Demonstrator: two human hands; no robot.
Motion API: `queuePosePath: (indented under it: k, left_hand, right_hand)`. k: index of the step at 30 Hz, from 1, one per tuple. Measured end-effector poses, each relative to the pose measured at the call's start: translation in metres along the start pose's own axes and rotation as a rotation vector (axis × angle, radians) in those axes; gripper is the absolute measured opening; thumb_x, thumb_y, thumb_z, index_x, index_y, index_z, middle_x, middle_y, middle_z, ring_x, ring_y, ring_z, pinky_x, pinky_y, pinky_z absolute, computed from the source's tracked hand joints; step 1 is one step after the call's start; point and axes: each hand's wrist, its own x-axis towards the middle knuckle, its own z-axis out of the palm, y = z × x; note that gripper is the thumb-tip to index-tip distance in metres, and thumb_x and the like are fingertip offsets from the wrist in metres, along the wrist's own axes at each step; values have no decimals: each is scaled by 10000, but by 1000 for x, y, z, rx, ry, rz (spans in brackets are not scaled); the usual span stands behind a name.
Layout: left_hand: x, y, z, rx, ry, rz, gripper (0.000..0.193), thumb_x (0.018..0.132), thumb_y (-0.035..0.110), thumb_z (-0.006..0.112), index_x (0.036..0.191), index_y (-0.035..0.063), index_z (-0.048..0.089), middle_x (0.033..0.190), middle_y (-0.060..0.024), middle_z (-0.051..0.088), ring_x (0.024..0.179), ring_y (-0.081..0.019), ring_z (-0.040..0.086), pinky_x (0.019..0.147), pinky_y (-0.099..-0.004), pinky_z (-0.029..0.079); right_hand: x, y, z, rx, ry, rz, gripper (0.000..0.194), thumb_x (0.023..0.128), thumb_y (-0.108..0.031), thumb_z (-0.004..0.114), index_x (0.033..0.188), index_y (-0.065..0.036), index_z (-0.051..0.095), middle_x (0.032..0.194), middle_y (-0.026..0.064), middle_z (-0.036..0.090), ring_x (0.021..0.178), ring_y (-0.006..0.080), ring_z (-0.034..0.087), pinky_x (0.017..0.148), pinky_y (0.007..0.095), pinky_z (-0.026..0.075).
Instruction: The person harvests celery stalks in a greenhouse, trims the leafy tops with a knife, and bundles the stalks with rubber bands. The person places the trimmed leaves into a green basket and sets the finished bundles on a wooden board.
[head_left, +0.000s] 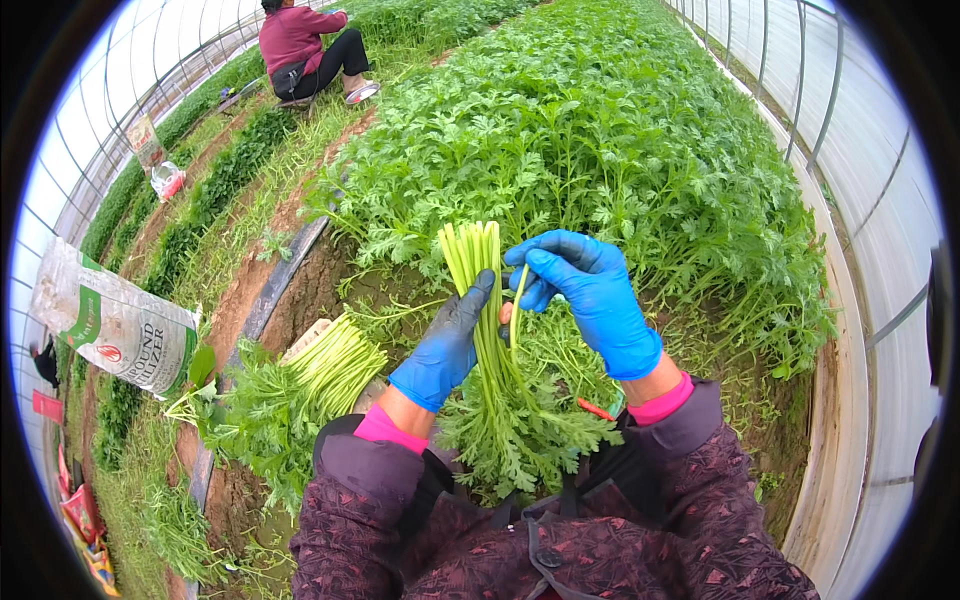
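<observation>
My left hand (442, 349), in a blue glove with darkened fingers, is wrapped around a bunch of chrysanthemum greens (491, 375). The pale cut ends point away from me and the leaves hang towards my lap. A bare fingertip shows beyond the stems. With thumb and fingers my right hand (592, 292), also blue-gloved, pinches a single stem (519, 300) at the bunch's right side; its leafy end hangs with the others. To the left lies a stack of cut greens (337, 367), stems evened up. A narrow red object (595, 409) is partly hidden near my right wrist.
Uncut greens (600, 135) fill the bed ahead. A dark edging strip (285, 270) borders it at left, beside a fertilizer sack (120, 322). Farther off, a person (304, 52) sits low. Wooden boarding (832, 420) and plastic greenhouse sheeting (892, 225) run along the right.
</observation>
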Motion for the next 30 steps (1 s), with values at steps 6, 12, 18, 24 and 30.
queuePosePath:
  k: [6,12,18,24,30]
  left_hand:
    - [1,-7,4,-142,-219,-87,429,970,448,570,1211,98,515,909,-40,593,816,-153,569,720,-324,497]
    - [-4,-21,6,66,-131,-43,184,910,154,685,1041,43,616,837,-46,633,729,-177,615,687,-337,531]
    - [-8,-17,11,144,-133,-87,228,901,136,686,1083,12,628,824,-49,638,742,-176,623,693,-337,542]
    - [-16,-26,23,300,-147,-86,207,900,142,691,1058,20,636,829,-40,642,737,-159,611,663,-312,521]
    - [-7,-36,31,298,108,154,258,920,79,656,1168,44,591,857,-20,642,683,-114,580,625,-264,492]
  right_hand:
    - [7,36,7,-243,170,-126,169,937,-88,631,1074,8,657,880,63,672,722,98,663,479,238,536]
    - [9,42,10,-788,229,-462,263,849,-29,712,1109,-23,669,970,81,687,767,141,671,654,276,548]
    - [20,3,-7,-783,169,-375,360,901,-176,676,1229,-42,610,1225,125,613,1061,227,630,900,337,506]
    - [19,-8,-5,-984,-220,-363,539,998,-366,499,1436,-58,437,1451,163,457,1330,319,451,1108,400,349]
    - [-6,-14,-7,-209,-12,-123,725,928,-333,648,1514,-89,296,1445,143,455,1333,268,436,1095,402,369]
